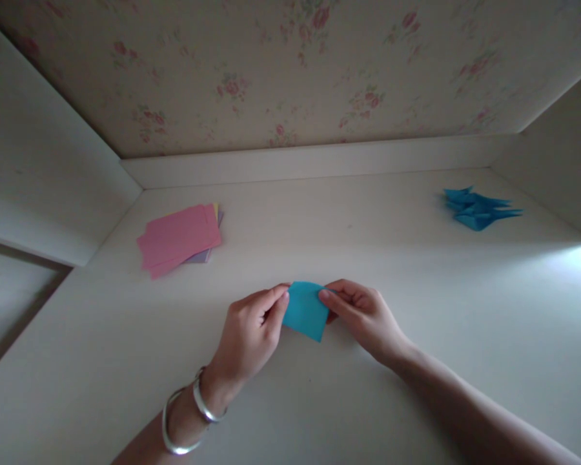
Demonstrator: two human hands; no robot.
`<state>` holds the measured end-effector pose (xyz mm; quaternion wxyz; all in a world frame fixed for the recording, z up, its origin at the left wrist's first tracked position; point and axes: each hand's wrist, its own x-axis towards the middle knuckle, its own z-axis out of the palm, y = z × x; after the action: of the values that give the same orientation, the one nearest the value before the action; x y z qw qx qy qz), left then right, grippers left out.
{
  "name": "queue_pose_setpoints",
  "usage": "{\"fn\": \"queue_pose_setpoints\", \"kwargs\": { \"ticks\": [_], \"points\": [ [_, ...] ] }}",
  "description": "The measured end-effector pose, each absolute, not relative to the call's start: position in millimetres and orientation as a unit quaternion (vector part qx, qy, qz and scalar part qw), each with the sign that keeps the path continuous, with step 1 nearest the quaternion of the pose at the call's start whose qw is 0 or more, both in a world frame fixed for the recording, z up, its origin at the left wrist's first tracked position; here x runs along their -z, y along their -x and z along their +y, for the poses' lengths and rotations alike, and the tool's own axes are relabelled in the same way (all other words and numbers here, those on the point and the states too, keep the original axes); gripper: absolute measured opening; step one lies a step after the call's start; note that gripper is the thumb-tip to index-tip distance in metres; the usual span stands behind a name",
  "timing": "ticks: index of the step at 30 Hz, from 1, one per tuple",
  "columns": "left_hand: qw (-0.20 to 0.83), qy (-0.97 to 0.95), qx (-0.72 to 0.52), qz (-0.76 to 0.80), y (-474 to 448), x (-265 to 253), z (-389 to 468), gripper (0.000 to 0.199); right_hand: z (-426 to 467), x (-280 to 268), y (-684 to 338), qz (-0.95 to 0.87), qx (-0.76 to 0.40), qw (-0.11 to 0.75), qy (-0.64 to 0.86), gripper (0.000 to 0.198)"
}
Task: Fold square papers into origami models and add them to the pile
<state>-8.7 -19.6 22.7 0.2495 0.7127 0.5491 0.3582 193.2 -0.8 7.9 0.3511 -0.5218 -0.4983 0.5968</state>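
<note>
Small blue sheet (pixel 306 314) held smack in middle over worktop (pixel 281 413). Left hand (pixel 250 330): fingers clamped on its 10 o'clock corner. Right hand (pixel 363 318): fingers pinching 2 o'clock corner. Further off, kinda messy pink paper stack (pixel 180 237) at 10 o'clock from it, spiky blue folded bits (pixel 478 212) at 2.

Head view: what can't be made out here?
All in the head view:
Blue paper: underside, facing away.
Left hand, right hand: some fingertips, behind thumbs or paper.
Purple sheet: mostly covered by pink sheets.
Blue folded pieces: exact count, overlapping and small.
Left forearm, right forearm: cut off by the bottom edge.
</note>
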Motion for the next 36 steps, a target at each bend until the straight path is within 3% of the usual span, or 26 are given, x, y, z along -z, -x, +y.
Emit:
{"fn": "queue_pose_setpoints", "kwargs": {
  "ticks": [6, 10, 13, 18, 23, 31, 36],
  "points": [
    [0.321, -0.662, -0.343, 0.584, 7, -21, -20, 0.027, 2, -3, -190, -0.464, -0.599, 0.405, 0.512, 0.04],
    [0.353, -0.621, -0.376, 0.591, 6, -22, -21, 0.03, 1, -8, -189, -0.448, -0.674, 0.344, 0.476, 0.045],
    [0.337, -0.622, -0.388, 0.591, 6, -24, -23, 0.029, -1, -13, -189, -0.469, -0.664, 0.306, 0.496, 0.051],
    [0.334, -0.626, -0.38, 0.593, 6, -23, -25, 0.029, -2, -14, -190, -0.502, -0.616, 0.314, 0.52, 0.052],
    [0.338, -0.603, -0.411, 0.595, 6, -21, -24, 0.027, -4, -13, -191, -0.492, -0.693, 0.263, 0.456, 0.05],
    [0.352, -0.584, -0.421, 0.598, 6, -23, -22, 0.026, -9, -14, -191, -0.502, -0.703, 0.253, 0.435, 0.045],
    [0.427, -0.52, -0.44, 0.595, 5, -21, -18, 0.03, -9, -13, -192, -0.508, -0.701, 0.248, 0.435, 0.046]
  ]
}}
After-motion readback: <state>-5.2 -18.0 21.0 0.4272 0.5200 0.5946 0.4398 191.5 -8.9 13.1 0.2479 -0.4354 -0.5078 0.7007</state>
